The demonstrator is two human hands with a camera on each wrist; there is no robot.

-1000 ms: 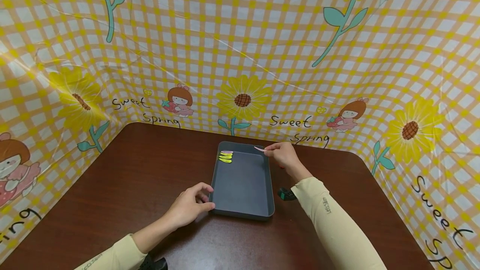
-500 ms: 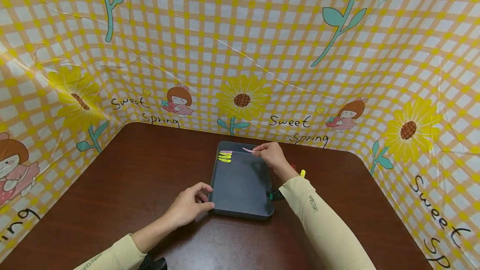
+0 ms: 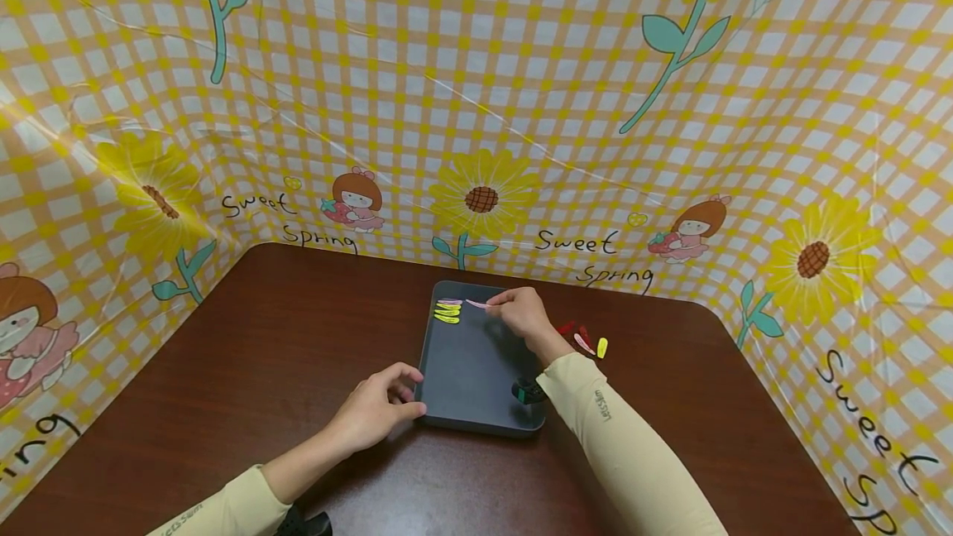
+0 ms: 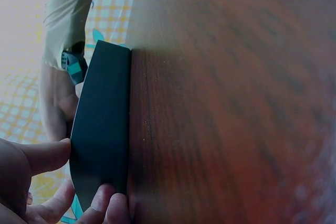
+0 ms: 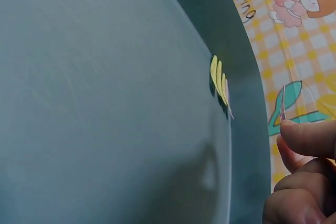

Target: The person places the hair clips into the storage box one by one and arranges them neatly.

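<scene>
Between thumb and index finger, my right hand (image 3: 524, 314) pinches a slim pink hair clip (image 3: 477, 304) above the far part of a dark grey tray (image 3: 476, 375). The right wrist view shows this clip (image 5: 283, 100) edge-on, sticking up from the fingertips. In the tray's far left corner lies a row of several yellow clips (image 3: 447, 316) with a pinkish-purple clip (image 3: 450, 301) behind them. My left hand (image 3: 375, 408) rests at the tray's near left side. In the left wrist view its thumb touches the rim and its loosely bent fingers touch the outer wall (image 4: 105, 124).
On the brown table (image 3: 313, 329), right of the tray, lie a yellow clip (image 3: 602, 347), a pink clip (image 3: 584, 343) and red clips (image 3: 567, 327), partly behind the right wrist. A checked yellow cloth (image 3: 402, 89) walls the table at the back and sides.
My right hand has moved left over the tray with the pink clip, bringing it near the row. The loose clips at right have come into view. The left hand stays still.
</scene>
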